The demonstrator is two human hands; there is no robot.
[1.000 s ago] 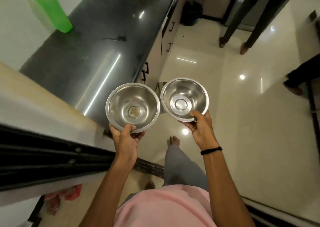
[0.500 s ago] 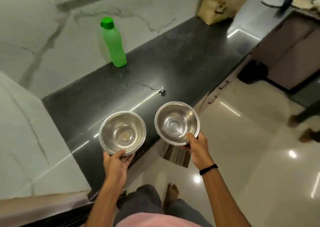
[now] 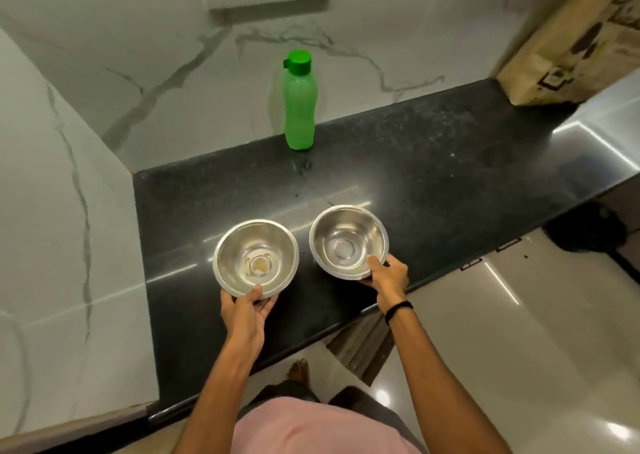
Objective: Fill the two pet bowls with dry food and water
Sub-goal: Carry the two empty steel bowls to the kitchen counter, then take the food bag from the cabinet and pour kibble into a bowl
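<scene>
So the person is holding two steel bowls side by side over the dark surface, one per hand. The left hand is pinching the near rim of the left bowl, thumb hooked over the lip and fingers curling underneath, and the right hand is doing the same to the right bowl – so each grip is closed on its own bowl. Holding them by the near edge is keeping both mouths facing up and level, which I'm guessing is for setting them down flat near the front edge. I can't tell whether the bottoms are touching the surface yet. Neither bowl is holding food or water; the left one is showing a bit of yellowish residue at the bottom, while the right one is looking clean. A green bottle is standing upright and capped back by the wall, well apart from the bowls, probably the water. A brown paper bag is sitting at the far right – maybe the dry food, though I can't see inside. Filling isn't started, I'd say.
</scene>
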